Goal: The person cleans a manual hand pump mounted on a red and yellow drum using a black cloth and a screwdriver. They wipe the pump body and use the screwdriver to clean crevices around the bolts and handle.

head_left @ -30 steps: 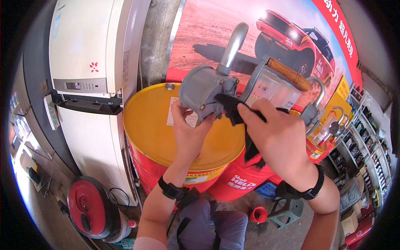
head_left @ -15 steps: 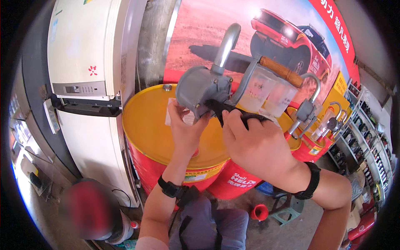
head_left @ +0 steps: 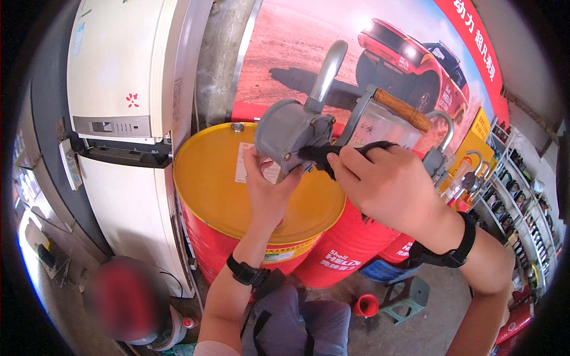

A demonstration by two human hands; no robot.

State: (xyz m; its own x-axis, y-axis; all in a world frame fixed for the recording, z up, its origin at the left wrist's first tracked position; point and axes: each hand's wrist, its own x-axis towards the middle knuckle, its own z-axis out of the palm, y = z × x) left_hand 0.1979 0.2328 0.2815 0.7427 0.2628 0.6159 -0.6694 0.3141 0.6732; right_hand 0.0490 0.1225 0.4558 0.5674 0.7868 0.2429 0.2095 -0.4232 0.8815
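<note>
A grey metal hand-crank drum pump (head_left: 279,132) with a bent silver spout (head_left: 328,76) is held over the yellow lid of a red drum (head_left: 205,172). My left hand (head_left: 268,191) grips the pump's underside, its fingers and thumb curled around the lower part. In my right hand (head_left: 392,187) is a bunched black cloth (head_left: 320,156), pressed against the lower right side of the pump body. The crank's wooden handle (head_left: 401,110) sticks out beyond that hand. What lies under the cloth is hidden.
Translucent plastic containers (head_left: 380,126) stand behind the crank. More red drums (head_left: 332,255) and other pumps (head_left: 436,159) line up to the right. A white refrigerator (head_left: 124,196) stands at left. A red funnel-like vessel (head_left: 366,305) and green stool (head_left: 407,296) are on the floor.
My right hand and the cloth have shifted right, and a fold of cloth now shows above the knuckles. The pump sits slightly lower and further right; my left hand keeps its grip.
</note>
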